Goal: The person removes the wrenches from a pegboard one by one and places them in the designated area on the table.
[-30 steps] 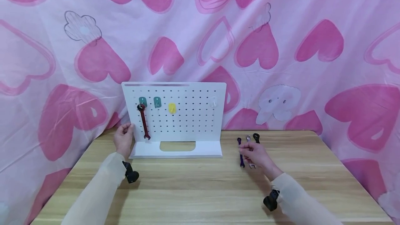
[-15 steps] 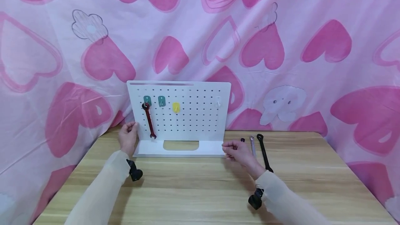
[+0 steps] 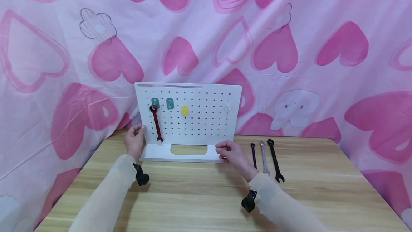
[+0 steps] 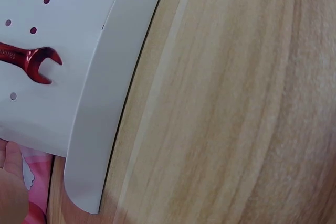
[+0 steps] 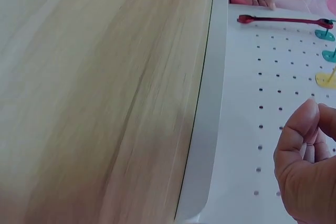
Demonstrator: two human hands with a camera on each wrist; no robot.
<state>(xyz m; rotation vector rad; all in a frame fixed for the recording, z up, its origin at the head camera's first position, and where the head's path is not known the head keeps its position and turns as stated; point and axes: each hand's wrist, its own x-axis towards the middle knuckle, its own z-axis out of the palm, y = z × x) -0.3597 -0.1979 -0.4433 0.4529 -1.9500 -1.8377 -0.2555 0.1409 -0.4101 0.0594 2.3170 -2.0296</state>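
The white perforated pegboard stand [image 3: 193, 117] is upright at the back of the wood-grain table [image 3: 206, 196]. The left hand [image 3: 134, 142] grips its left edge; the right hand [image 3: 230, 153], fingers curled, holds nothing visible at the base's right corner. A glossy red wrench [image 3: 156, 128] hangs from a hook. Only the head view shows three slim wrenches [image 3: 264, 156] lying to the right; the left wrist view shows the red wrench's open jaw.
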